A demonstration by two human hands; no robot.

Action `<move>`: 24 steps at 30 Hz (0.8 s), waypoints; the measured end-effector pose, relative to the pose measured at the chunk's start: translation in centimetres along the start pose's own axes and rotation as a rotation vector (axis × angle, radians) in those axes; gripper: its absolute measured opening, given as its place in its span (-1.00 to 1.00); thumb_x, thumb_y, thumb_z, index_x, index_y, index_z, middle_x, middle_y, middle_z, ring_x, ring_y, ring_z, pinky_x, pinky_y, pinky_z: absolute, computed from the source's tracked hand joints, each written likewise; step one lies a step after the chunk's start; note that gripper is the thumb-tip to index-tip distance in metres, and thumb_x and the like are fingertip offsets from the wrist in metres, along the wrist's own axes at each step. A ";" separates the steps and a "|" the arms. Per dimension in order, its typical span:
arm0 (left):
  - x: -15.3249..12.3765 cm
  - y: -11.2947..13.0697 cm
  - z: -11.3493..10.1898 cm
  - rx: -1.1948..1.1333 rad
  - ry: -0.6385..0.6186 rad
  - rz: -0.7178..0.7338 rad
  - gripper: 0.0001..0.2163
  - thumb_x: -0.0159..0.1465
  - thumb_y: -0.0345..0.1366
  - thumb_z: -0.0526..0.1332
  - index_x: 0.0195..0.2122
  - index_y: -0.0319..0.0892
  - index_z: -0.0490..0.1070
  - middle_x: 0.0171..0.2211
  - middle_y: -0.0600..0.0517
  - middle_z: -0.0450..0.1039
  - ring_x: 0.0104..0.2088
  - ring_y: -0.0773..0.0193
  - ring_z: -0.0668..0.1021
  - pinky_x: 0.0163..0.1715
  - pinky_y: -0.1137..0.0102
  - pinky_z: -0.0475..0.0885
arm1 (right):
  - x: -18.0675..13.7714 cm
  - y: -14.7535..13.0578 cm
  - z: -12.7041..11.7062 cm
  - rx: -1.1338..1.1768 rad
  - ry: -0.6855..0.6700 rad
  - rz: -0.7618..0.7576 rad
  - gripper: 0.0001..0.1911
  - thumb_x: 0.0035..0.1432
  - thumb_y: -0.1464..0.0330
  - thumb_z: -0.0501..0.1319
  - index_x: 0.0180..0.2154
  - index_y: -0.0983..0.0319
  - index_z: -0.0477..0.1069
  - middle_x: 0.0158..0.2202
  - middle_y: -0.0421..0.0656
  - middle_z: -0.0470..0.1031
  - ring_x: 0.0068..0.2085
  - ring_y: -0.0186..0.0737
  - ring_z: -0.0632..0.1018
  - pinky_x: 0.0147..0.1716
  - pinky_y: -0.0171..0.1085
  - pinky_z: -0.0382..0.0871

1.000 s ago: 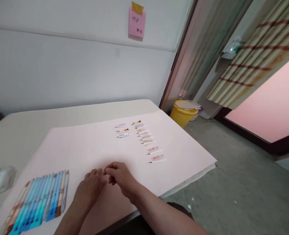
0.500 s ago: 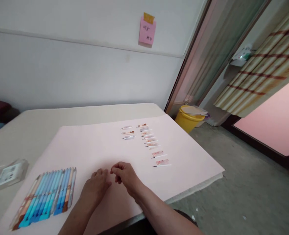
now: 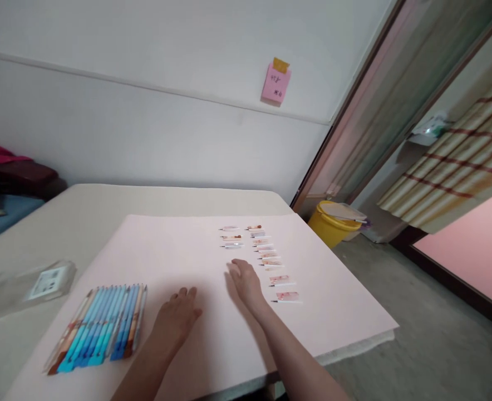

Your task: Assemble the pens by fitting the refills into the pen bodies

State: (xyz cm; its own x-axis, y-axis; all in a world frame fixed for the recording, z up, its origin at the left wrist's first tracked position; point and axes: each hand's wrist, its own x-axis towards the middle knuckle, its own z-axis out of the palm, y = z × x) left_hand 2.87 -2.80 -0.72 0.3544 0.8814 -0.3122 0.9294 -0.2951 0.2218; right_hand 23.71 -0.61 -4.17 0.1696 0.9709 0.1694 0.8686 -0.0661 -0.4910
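The left hand (image 3: 177, 314) lies palm down over the pink sheet (image 3: 175, 236) that covers much of the worktop (image 3: 175, 200), its fingers slightly spread and relaxed. The right hand (image 3: 246, 285) reaches farther forward over the sheet, its fingers loosely stretched out and slightly apart; its shadow falls just beside it. Slim refills with dark tips and patterned strips lie in two columns: a short column (image 3: 231, 238) of three just past the right fingertips, and a longer column (image 3: 271, 260) just to the right of that hand. Near the left forearm, a row of pens (image 3: 99, 323) in blue, turquoise, brown and clear lies side by side on the sheet. Beyond these, at the left, rests a clear plastic package (image 3: 49, 281) with a white label. A pink note (image 3: 276, 84) is taped to the wall (image 3: 146, 128), and a yellow bucket (image 3: 331, 225) stands beyond the worktop's right side.
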 end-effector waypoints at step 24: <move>0.4 -0.2 -0.8 0.007 -0.018 -0.012 -0.65 0.27 -0.25 0.01 0.06 -0.21 0.24 -0.05 -0.18 0.36 -0.08 0.07 0.45 -0.18 0.29 0.30 | 11.8 1.3 -0.5 -0.589 -0.400 -0.120 -0.73 0.16 0.43 0.06 -0.16 0.30 0.47 -0.12 0.06 0.49 -0.07 -0.08 0.43 -0.25 -0.29 0.22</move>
State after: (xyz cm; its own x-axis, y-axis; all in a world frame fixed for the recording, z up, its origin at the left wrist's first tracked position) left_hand 2.76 -2.07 -0.12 0.3448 0.8784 -0.3310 0.9343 -0.2870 0.2115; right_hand 27.10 10.63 -2.35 -0.0279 0.9818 -0.1877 0.9964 0.0423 0.0730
